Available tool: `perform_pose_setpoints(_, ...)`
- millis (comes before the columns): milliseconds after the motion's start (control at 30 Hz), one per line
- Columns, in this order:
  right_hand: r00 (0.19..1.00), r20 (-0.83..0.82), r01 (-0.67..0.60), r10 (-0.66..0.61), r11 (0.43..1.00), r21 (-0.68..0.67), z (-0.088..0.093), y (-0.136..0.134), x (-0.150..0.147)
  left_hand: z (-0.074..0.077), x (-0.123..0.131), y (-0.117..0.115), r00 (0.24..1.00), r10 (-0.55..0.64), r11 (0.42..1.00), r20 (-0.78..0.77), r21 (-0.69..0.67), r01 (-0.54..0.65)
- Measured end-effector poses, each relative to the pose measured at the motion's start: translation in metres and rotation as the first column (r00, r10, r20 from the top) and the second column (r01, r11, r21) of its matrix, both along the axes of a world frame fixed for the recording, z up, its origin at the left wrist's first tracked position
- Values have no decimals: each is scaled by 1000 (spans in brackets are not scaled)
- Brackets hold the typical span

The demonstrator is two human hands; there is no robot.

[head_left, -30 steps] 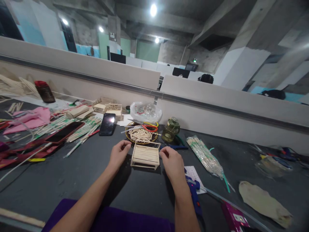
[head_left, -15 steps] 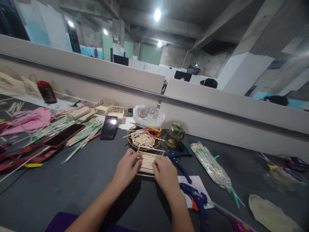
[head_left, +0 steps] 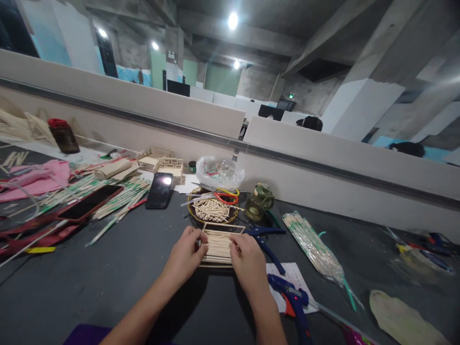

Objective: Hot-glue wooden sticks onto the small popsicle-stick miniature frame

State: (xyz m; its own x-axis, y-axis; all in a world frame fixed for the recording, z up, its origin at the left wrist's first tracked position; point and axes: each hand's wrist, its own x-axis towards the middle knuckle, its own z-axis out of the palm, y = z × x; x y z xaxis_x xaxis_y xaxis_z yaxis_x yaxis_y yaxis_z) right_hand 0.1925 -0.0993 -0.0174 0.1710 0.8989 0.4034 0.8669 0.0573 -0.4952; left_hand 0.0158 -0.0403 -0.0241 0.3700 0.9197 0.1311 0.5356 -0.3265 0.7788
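Note:
Between my hands lies a small rectangular frame of thin wooden sticks (head_left: 217,250), with sticks laid side by side across it. My left hand (head_left: 187,251) grips its left edge, fingers curled and thumb against the stick ends. On the opposite edge my right hand (head_left: 247,254) pinches the stick ends, its fingertips partly hidden. Just beyond the frame stands a round basket (head_left: 190,215) of short cut sticks (head_left: 211,210). Scissors with red and yellow handles (head_left: 227,196) rest on the basket.
Blue pliers (head_left: 268,249) and a blue glue gun (head_left: 293,296) on white paper lie to the right, near a green jar (head_left: 259,202) and bagged sticks (head_left: 314,247). Two phones (head_left: 158,190) and loose wrapped sticks (head_left: 120,200) spread leftward. A partition (head_left: 305,158) stands behind.
Both hands remain at the frame's two sides, with small finger shifts. The right fingers sit slightly farther apart from the left along the sticks. The view has shifted slightly.

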Motion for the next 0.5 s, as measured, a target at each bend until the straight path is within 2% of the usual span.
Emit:
perform_pose_setpoints(100, 979, -197, 45, -47, 999, -11, 3, -6, 11, 1, -2, 0, 1000, -22, 1000, -11, -21, 21)
perform_pose_setpoints(267, 856, -481, 244, -187, 968, 59, 7, -12, 28, 4, -11, 4, 999, -11, 1000, -33, -19, 10)
perform_pose_setpoints(400, 784, -574, 386, -236, 910, 153, 6, -13, 36, 4, -19, 14, 998, 56, 998, 35, 9, -57)
perform_pose_setpoints(500, 773, -584, 410, -246, 897, 166, 1, -12, 38, 2, -20, 21, 982, 126, 992, 138, -12, -125)
